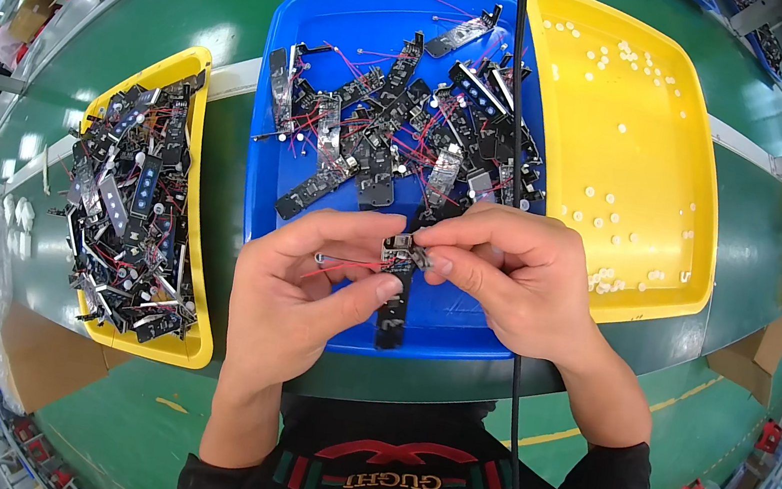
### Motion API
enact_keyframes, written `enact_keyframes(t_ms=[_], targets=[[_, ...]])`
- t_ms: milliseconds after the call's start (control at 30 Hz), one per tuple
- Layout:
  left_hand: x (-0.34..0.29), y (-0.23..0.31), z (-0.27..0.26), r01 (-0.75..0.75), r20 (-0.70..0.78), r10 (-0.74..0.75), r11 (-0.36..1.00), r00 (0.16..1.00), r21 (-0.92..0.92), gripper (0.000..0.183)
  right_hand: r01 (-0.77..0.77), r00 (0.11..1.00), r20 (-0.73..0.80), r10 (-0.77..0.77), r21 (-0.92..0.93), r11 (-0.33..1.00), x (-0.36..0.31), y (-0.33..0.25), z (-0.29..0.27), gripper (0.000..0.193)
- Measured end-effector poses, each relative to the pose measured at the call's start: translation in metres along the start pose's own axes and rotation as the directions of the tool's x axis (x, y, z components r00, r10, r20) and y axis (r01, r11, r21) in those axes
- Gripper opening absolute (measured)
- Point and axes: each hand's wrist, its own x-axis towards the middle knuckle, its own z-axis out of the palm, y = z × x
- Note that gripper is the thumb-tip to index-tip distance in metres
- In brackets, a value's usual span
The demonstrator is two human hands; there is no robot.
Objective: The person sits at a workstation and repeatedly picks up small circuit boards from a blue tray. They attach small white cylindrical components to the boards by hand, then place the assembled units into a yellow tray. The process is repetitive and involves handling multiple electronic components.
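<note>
Left hand [289, 285] and right hand [526, 290] pinch a circuit board [391, 315]. Work appears unfinished: more boards [376, 187] lie in the blue tray [449, 331].

Three trays on bench [227, 159], roughly in row. Middle tray [345, 10]: circuit boards [329, 129] piled, mostly far half. Right tray [646, 161] right up beside it, caps [622, 128] scattered inside. Left tray [195, 337] sits bit apart, heaped with more boards [146, 188]. Left hand [298, 291] and right hand [521, 284] over middle tray's near side, held board [391, 310] between them. Cable [518, 51] passes behind right hand.
</note>
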Motion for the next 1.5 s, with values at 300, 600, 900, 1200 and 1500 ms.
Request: enact_keyframes(t_ms=[300,600,900,1200,1500], targets=[[0.002,-0.006,0.008,0.019,-0.167,-0.043,0.989,0.985,-0.146,0.026,-0.205,0.978,0.0,0.209,0.2,0.958,0.002,-0.008,0.0,0.012],[-0.002,-0.004,0.009,0.031,-0.106,-0.045,0.991,0.993,-0.128,0.007,-0.303,0.946,-0.007,0.323,0.33,0.894,0.004,-0.017,-0.005,0.018],[-0.005,-0.005,0.005,0.065,0.078,-0.069,0.996,0.995,0.059,0.008,-0.088,0.996,0.037,0.082,0.23,0.969,0.001,0.0,-0.004,0.017],[-0.004,-0.006,0.005,0.072,0.081,-0.08,0.992,0.993,0.103,0.01,0.089,0.991,0.094,-0.096,0.074,0.993,0.001,-0.002,-0.006,0.018],[-0.003,0.0,0.002,0.134,0.102,-0.132,0.991,0.986,-0.014,0.011,0.272,0.958,0.104,-0.268,-0.024,0.962,0.002,-0.001,-0.005,0.019]])
